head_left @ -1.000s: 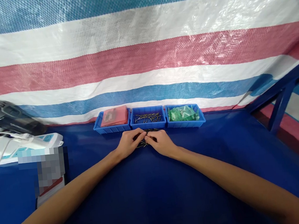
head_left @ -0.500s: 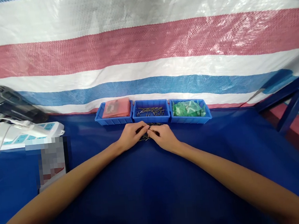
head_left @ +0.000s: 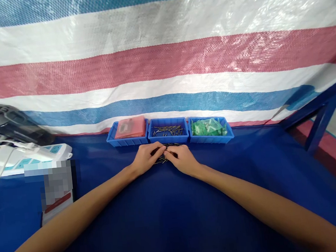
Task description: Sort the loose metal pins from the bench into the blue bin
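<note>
My left hand and my right hand rest side by side on the blue table cover, fingertips meeting in a pinch over a small heap of thin metal pins. What each pinch holds is too small to make out. Just behind the hands stand three blue bins in a row. The middle bin holds more loose pins. Red packets fill the left bin, and the right bin contains green bagged parts.
A white power strip with cables and a dark device lie at the far left. A small box sits near my left forearm. A striped tarp hangs behind the bins. A blue frame stands at right.
The hands stay pinched over the pin heap with only slight finger movement. The view tilted down, then back up.
</note>
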The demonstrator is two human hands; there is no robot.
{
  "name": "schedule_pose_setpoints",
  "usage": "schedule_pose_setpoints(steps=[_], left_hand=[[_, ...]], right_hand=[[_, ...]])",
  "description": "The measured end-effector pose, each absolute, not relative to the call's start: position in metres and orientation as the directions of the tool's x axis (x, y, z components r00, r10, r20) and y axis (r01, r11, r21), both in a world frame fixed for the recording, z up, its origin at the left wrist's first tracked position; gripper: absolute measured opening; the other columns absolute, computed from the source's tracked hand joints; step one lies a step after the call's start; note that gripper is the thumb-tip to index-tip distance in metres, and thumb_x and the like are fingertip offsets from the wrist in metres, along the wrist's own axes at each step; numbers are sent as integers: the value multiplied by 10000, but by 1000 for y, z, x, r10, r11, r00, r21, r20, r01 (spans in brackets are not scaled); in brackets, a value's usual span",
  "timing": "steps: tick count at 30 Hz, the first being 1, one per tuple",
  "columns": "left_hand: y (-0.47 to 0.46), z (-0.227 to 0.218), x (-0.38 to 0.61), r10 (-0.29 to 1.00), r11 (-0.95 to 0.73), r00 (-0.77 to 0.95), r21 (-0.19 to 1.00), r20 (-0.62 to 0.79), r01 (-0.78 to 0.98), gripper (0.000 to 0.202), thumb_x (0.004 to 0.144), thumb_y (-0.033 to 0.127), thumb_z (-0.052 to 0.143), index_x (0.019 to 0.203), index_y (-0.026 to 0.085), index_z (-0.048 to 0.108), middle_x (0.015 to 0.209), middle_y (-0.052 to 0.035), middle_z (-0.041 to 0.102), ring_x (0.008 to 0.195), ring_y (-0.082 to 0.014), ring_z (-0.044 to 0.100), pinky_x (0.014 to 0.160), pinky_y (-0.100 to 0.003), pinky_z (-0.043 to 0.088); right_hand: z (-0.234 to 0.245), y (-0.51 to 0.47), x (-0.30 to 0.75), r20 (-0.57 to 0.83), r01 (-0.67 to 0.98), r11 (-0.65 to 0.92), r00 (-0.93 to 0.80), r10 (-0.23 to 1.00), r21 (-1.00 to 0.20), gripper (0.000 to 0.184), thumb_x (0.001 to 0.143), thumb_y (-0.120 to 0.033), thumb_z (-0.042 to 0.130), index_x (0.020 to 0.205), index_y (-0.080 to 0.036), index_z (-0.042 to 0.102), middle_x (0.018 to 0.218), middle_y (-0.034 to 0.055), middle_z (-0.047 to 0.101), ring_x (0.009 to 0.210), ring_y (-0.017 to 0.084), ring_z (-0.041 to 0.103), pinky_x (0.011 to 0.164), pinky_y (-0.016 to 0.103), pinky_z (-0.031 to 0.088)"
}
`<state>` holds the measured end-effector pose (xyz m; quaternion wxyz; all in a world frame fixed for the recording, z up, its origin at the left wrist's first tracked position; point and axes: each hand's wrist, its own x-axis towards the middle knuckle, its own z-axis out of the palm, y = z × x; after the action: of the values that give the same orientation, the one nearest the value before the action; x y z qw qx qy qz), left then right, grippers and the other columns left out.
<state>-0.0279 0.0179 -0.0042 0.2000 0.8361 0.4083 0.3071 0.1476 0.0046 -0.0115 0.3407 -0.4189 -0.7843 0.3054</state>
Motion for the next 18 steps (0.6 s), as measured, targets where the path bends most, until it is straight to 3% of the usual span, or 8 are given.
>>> schedule_pose_setpoints(steps=[18], left_hand=[[14, -4, -29, 800, -600, 424, 596, 425, 534, 305, 924, 328, 465, 762, 134, 636, 635, 19, 611, 546, -71, 520, 556, -174, 391]], right_hand=[[-13, 5, 147, 297, 462, 461, -384, 874, -758, 348, 887, -245, 447, 551, -179, 385, 511, -49, 393, 487, 79, 356, 524, 239, 247]])
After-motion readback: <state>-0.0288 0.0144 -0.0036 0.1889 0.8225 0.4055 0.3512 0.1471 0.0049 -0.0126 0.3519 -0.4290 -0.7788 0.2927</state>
